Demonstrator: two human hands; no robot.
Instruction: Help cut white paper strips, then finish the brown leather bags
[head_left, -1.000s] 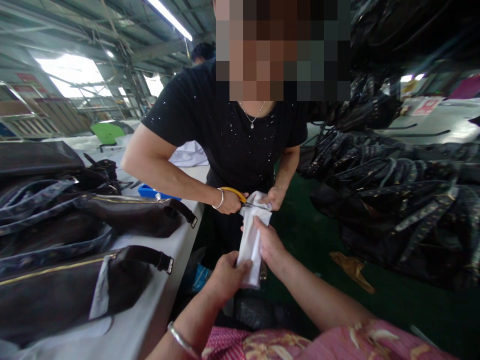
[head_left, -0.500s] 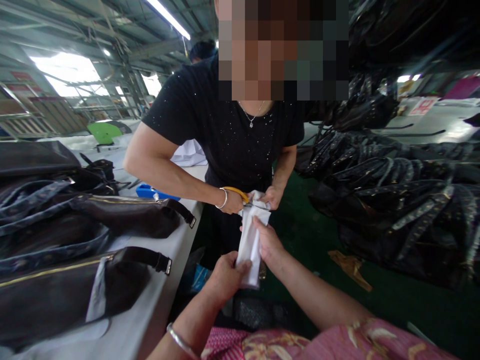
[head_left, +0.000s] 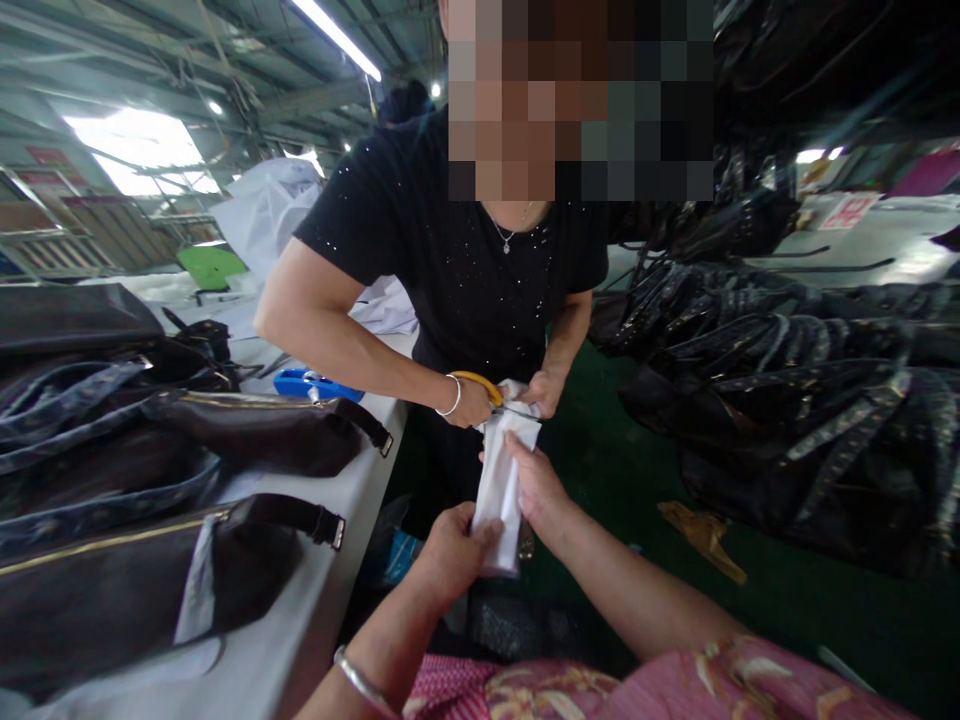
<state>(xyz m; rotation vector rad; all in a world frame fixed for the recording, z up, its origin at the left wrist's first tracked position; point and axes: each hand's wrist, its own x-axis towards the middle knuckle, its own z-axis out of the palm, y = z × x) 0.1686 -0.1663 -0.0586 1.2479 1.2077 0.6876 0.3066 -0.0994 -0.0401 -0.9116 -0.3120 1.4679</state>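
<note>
My left hand grips the lower end of a folded white cloth bundle, thumb pressed on its front. My right hand clasps the same bundle higher up on its right side. A person in a black T-shirt stands facing me and pinches the top of the bundle with one hand. Their other hand, with a bangle on the wrist, works yellow-handled scissors at the bundle's top edge.
Dark brown bags with gold zips and buckled straps lie on the white table at my left. A blue tool rests behind them. Shiny black bags are heaped at the right over a green floor.
The person opposite has leaned slightly right. A white bag or sheet has come into sight behind their shoulder. My hands and the bundle have stayed put.
</note>
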